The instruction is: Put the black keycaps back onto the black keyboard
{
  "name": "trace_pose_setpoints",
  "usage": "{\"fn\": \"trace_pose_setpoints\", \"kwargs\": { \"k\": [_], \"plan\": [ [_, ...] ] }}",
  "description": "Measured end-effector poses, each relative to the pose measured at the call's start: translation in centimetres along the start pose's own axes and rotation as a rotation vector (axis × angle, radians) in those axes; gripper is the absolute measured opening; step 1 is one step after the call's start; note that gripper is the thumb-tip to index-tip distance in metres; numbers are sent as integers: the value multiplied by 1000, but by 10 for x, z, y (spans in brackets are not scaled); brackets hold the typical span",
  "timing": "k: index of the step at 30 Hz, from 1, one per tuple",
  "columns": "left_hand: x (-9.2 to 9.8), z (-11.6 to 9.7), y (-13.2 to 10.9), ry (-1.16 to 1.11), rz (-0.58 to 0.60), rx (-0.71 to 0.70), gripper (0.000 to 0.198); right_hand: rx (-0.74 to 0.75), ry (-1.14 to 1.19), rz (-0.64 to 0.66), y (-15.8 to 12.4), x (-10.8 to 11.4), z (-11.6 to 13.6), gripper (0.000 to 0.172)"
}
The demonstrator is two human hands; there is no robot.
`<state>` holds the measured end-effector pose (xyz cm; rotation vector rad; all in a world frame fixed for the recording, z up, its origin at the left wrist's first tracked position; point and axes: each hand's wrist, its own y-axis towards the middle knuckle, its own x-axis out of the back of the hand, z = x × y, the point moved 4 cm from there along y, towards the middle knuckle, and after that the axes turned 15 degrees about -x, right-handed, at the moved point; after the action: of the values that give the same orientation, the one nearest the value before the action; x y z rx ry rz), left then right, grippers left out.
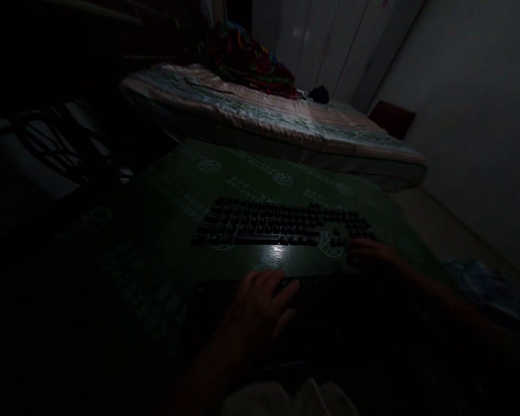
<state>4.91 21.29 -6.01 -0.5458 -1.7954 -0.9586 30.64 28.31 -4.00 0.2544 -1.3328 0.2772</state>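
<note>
Loose black keycaps [264, 222] lie on the green table [164, 271], laid out in rows like a keyboard, with the long space bar cap at the front. Nearer me is a dark keyboard base [208, 294], its surface mostly lost in shadow. My left hand [264, 300] rests on the base's back edge with its fingers apart. At the right end of the keycap rows is my right hand [364, 254], its fingers bent together by the front right caps. What it holds, if anything, is too dark to see.
Behind the table stands a bed [260, 115] with a dark red patterned cloth [251, 63] heaped on it. A dark chair-like frame [60, 144] is at the left. Bluish cloth [489, 283] lies low at the right, near the pale wall [472, 115].
</note>
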Motion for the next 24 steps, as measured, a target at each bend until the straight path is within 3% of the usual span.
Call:
{"fn": "trace_pose_setpoints", "kwargs": {
  "k": [6,24],
  "plan": [
    [-3,2,2,32,8,-28,38,-25,-54,22,-32,-12,5,25],
    [1,-1,3,32,8,-29,39,23,-164,17,-32,-17,13,28]
  ]
}}
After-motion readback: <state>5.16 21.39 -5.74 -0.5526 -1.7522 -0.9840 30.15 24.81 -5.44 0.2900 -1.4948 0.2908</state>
